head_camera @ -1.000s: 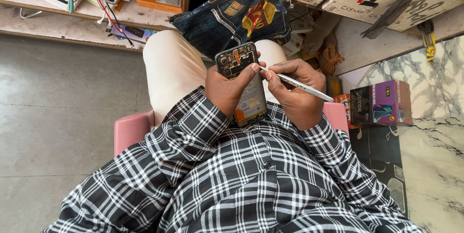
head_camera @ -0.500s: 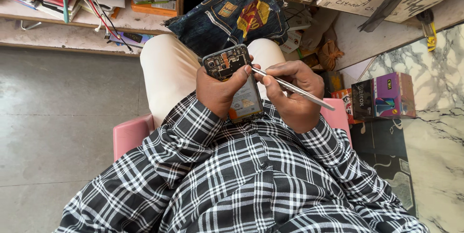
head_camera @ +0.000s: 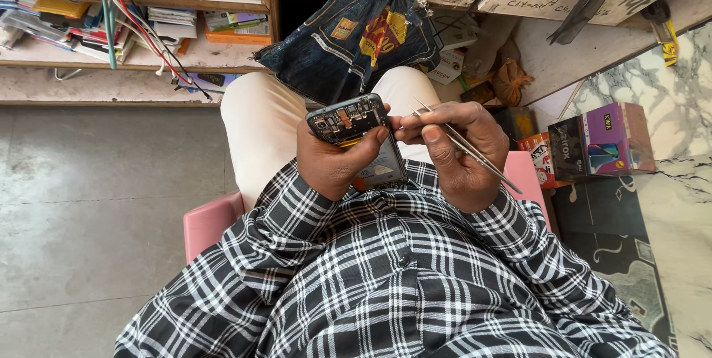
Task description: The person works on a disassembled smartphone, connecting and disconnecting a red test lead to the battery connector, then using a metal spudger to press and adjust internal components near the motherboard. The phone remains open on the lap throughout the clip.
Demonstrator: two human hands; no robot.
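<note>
Purple box (head_camera: 615,135) sits right; left hand (head_camera: 334,161) grips opened phone (head_camera: 356,139); right hand (head_camera: 456,154) pinches tweezers (head_camera: 475,154).

Phone (head_camera: 356,135): now tilted further, circuit end swung left and up
Tweezers (head_camera: 463,146): tips drawn back off the phone, lying flatter across the right hand (head_camera: 460,154)

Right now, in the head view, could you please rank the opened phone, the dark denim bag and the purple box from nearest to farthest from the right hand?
From the right hand:
1. Opened phone, just left, in the left hand.
2. Dark denim bag, hanging above.
3. Purple box, far right on the marble counter.
</note>
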